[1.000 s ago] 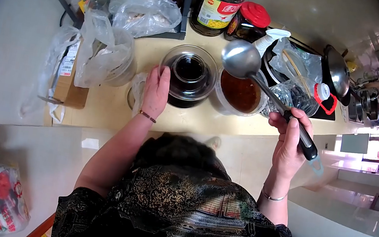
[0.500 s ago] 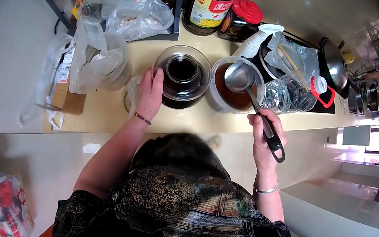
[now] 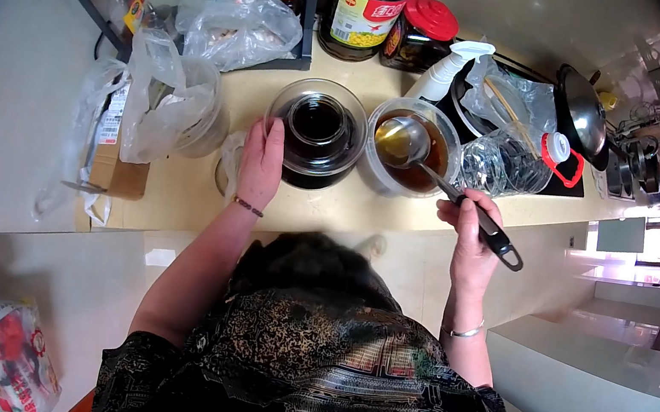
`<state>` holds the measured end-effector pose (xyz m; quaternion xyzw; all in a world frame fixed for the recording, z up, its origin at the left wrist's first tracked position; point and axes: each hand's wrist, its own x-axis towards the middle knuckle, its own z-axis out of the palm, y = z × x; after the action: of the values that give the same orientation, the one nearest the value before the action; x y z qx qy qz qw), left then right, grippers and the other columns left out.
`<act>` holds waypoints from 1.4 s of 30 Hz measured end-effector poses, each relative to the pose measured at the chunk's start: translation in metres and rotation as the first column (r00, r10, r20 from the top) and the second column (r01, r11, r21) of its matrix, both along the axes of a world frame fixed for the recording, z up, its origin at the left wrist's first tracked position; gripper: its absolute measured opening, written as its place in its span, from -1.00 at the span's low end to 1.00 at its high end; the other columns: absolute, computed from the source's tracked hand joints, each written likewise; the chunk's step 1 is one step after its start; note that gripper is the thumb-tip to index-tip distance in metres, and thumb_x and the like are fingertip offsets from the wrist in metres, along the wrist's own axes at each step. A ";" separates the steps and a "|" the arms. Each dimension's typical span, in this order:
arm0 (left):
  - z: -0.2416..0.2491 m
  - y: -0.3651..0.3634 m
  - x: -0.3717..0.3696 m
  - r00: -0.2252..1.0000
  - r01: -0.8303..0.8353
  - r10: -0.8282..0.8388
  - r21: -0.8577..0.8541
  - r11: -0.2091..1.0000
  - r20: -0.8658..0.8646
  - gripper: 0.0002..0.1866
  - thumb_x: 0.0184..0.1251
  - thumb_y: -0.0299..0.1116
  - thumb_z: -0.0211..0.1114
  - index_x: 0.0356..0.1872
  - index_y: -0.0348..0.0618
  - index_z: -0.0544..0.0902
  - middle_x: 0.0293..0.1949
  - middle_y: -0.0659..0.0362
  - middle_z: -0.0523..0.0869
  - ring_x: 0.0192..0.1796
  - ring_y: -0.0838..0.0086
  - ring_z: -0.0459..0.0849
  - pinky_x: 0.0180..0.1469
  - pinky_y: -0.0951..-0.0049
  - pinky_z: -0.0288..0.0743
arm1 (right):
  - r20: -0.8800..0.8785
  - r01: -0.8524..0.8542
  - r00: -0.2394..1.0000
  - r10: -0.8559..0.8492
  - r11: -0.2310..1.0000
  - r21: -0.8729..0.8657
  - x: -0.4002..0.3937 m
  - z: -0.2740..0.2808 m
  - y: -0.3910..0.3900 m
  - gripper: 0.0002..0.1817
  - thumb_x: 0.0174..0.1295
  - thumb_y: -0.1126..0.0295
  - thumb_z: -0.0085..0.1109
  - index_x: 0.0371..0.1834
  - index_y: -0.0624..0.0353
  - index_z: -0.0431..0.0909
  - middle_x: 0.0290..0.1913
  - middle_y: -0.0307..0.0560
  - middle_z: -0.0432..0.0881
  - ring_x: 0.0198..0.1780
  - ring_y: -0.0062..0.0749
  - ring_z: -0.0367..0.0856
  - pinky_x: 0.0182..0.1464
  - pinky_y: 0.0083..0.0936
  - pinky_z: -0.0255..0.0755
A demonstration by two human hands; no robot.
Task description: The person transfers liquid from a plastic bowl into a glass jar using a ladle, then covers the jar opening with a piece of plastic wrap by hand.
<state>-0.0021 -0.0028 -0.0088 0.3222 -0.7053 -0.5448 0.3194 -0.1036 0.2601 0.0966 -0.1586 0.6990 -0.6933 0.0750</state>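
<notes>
My right hand [image 3: 476, 238] is closed around the black handle of a soup ladle [image 3: 402, 142]. The ladle's metal bowl sits in a clear plastic tub [image 3: 371, 148] of brown liquid, and yellowish-brown liquid shows in it. To the left of the tub stands a wide glass jar [image 3: 323, 169] with dark liquid inside and a round opening at the top. Against the jar's left side lies my left hand [image 3: 262, 163], holding it with the fingers along the glass; part of its grip is hidden.
Behind stand a large bottle of dark liquid [image 3: 363, 21], a red-lidded jar [image 3: 428, 23] and a white spray bottle [image 3: 450, 74]. A clear plastic bottle [image 3: 505, 165] lies right of the tub. Plastic bags [image 3: 152, 100] and a cardboard piece [image 3: 117, 174] are at left.
The ladle's bowl has shifted slightly left and lower into the tub and now shows liquid in it. My right hand has moved a little right; my left hand stays at the jar.
</notes>
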 end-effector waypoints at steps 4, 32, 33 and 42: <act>0.001 0.001 0.000 1.000 -0.002 0.002 -0.012 1.000 0.014 -0.53 0.46 -0.03 -0.06 0.01 -0.29 0.47 -0.03 -0.10 0.54 0.07 0.11 0.47 0.17 0.30 0.28 | -0.016 0.054 0.998 -0.054 0.999 -0.002 -0.003 0.008 0.007 -0.76 0.34 0.40 0.06 -0.02 0.33 0.44 -0.29 0.01 0.65 -0.28 -0.37 0.69 -0.16 -0.48 0.60; 0.002 0.004 0.000 0.999 -0.048 0.048 -0.051 0.998 0.015 -0.53 0.44 -0.02 -0.06 -0.01 -0.27 0.49 -0.03 -0.09 0.54 0.09 0.07 0.44 0.18 0.24 0.26 | -0.030 -0.277 0.961 0.276 0.953 -0.118 0.008 0.082 -0.048 -0.73 0.32 0.42 0.09 -0.01 0.37 0.45 -0.27 0.06 0.66 -0.26 -0.36 0.69 -0.13 -0.48 0.60; 0.004 0.005 0.000 0.999 -0.049 0.050 -0.050 0.998 0.015 -0.53 0.44 -0.02 -0.06 -0.01 -0.27 0.49 -0.03 -0.09 0.54 0.09 0.07 0.44 0.18 0.24 0.26 | -0.043 -0.292 0.956 0.289 0.949 -0.122 0.010 0.083 -0.049 -0.75 0.31 0.45 0.10 -0.01 0.36 0.46 -0.28 0.04 0.67 -0.25 -0.40 0.68 -0.12 -0.53 0.58; 0.003 0.003 0.000 0.999 -0.036 0.038 -0.080 0.996 0.019 -0.54 0.45 -0.02 -0.07 -0.02 -0.27 0.49 -0.03 -0.07 0.53 0.09 0.08 0.43 0.20 0.24 0.23 | -0.142 -0.294 0.943 0.302 0.953 0.077 0.017 0.087 -0.051 -0.78 0.27 0.47 0.15 -0.05 0.30 0.50 -0.33 -0.02 0.70 -0.24 -0.49 0.68 -0.12 -0.60 0.54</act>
<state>-0.0020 0.0004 -0.0057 0.3277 -0.7235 -0.5069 0.3350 -0.0862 0.2089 0.1840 -0.3126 0.6895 -0.6403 0.1299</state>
